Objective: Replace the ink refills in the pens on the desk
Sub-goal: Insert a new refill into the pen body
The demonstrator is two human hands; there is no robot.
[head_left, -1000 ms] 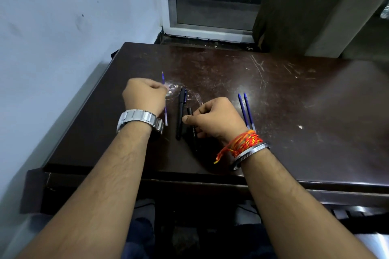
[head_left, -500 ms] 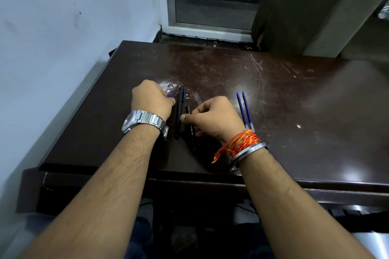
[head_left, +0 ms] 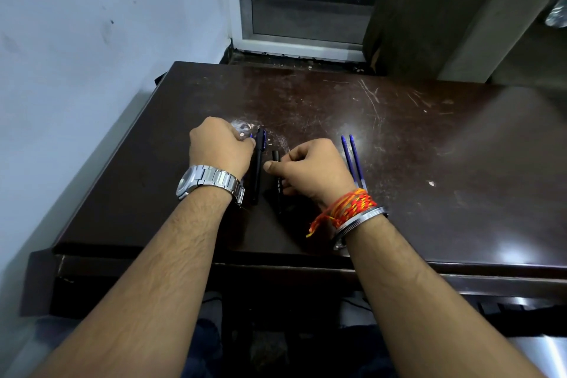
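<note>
Black slim pen [head_left: 258, 163] is laid on the dark brown surface [head_left: 429, 132] beside the left-hand grip [head_left: 221, 144], curled round a thin blue refill [head_left: 252, 140]; a short black barrel [head_left: 277, 186] is pinched by the right-hand grip [head_left: 310, 169].

A scratched dark desk [head_left: 399, 138] is standing against a scuffed pale wall [head_left: 92, 40], an aluminium-framed glass door [head_left: 245, 9] sitting behind it, suggesting a plain office or study corner.

I can't see left hand [head_left: 219, 147] fingertips; blue refill [head_left: 251, 136] mostly hidden beneath. Right hand [head_left: 310, 172] covers black pen barrel [head_left: 278, 196] middle.
</note>
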